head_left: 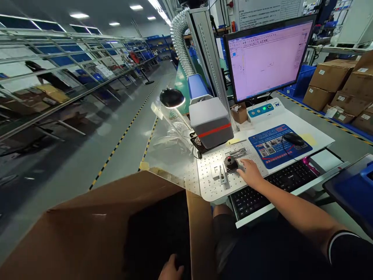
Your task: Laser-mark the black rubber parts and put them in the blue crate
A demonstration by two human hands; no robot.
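My right hand (250, 172) is over the perforated metal work plate (208, 188), thumb and forefinger apart. Its fingertips are right beside a black round part (230, 163) with a hole in its top; whether they touch it I cannot tell. The part sits by a small metal fixture block (222, 175) bolted to the plate. Above hangs the grey marking-machine head (210, 118) with a red stripe. At the bottom edge my left hand (171, 269) shows only in part, inside a large cardboard box (201, 229), over dark contents. Its visible fingers are apart, with nothing seen between them.
A monitor (268, 58) stands behind the bench, with a control box (264, 111) below it. A mouse (293, 139) lies on the blue mat (274, 151). The keyboard (279, 182) rests in a pulled-out tray. A lit lamp (171, 97) is left of the machine head.
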